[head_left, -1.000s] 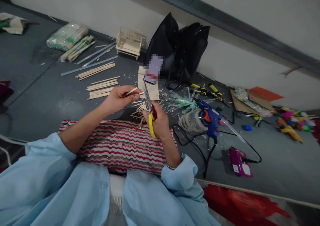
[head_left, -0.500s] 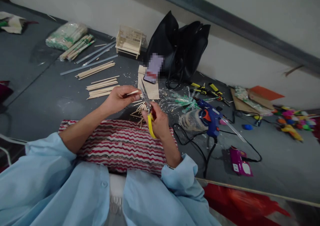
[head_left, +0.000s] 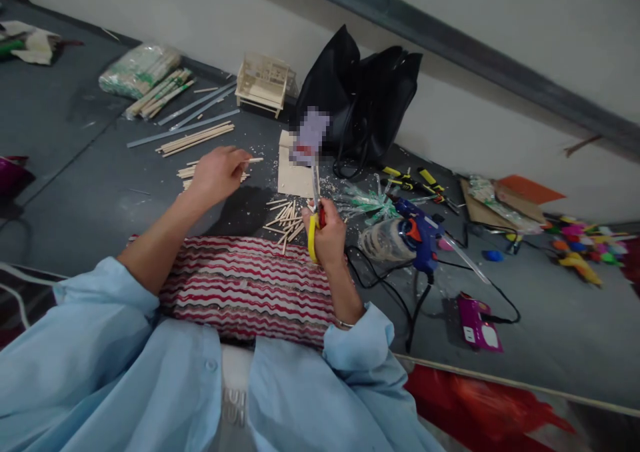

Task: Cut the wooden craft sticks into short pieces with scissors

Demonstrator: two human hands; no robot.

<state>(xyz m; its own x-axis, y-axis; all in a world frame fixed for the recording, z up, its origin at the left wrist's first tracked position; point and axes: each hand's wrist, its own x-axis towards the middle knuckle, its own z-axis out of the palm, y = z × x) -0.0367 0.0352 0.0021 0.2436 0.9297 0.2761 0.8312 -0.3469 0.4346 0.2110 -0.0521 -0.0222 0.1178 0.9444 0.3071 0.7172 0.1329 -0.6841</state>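
Note:
My left hand (head_left: 216,177) is closed, pinching a short wooden stick (head_left: 255,160) that pokes out past the fingertips. It hovers at the long wooden sticks (head_left: 186,172), hiding part of that bundle. My right hand (head_left: 331,232) grips yellow-handled scissors (head_left: 313,229), whose blades point away from me and look nearly closed. Left of the scissors lies a loose pile of short cut sticks (head_left: 286,217). Beyond it rests a sheet of brown paper (head_left: 295,182), with a phone (head_left: 310,139) at its far end.
A striped cushion (head_left: 245,289) lies in front of me. To the right are a blue glue gun (head_left: 425,242) on a clear jar (head_left: 383,240), its cord, and a purple power box (head_left: 479,324). At the back stand a black bag (head_left: 357,99) and a small wooden model (head_left: 263,84).
My left hand has moved left and away from the scissors to the stick bundle, still pinching a stick. My right hand has shifted slightly right, the scissors now pointing straighter ahead.

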